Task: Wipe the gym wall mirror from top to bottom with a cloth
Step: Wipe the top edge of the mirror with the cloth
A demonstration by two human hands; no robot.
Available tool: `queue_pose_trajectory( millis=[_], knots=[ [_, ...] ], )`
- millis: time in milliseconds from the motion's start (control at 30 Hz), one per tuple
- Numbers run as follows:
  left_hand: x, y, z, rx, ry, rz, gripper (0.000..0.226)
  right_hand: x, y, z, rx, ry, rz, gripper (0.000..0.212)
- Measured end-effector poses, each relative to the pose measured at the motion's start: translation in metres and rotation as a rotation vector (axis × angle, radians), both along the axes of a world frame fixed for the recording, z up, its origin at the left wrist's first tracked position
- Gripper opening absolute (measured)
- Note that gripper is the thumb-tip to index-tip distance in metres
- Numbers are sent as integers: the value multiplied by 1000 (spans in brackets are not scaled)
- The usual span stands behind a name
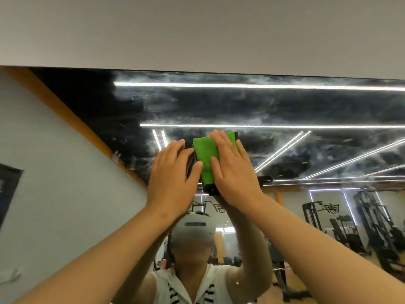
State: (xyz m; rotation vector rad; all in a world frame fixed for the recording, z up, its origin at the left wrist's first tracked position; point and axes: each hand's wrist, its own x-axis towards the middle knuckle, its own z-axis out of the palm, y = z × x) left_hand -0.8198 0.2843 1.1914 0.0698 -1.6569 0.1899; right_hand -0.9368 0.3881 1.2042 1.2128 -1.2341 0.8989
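Gym interior. Large wall mirror (285, 106) reflecting black cable and weight machines (372, 227) standing at lower right, long linear light strips (241, 85) crossing a dark ceiling above them, and an orange band (65, 115) edging the grey wall (54, 194) at left.

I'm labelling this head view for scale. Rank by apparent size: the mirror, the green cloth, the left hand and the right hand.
1. mirror, by far the largest.
2. left hand and right hand: they look alike, so unranked.
3. green cloth: smallest as seen, partly hidden under the right hand.
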Motion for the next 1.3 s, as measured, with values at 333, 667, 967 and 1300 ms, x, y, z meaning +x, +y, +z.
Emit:
queue_pose_trajectory(
  millis=[333,667,967,1300],
  knots=[
    [16,16,38,48,247,125,11,13,-8,0,51,53,4,47],
    [15,5,14,-165,-125,166,57,3,-30,-9,-63,213,-196,53],
    [-10,0,44,-204,-185,493,68,-7,-28,-8,-321,-9,-172,57],
    [-1,-6,49,-217,-164,407,71,-7,-30,-10,-305,-30,-164,56]
  ],
)
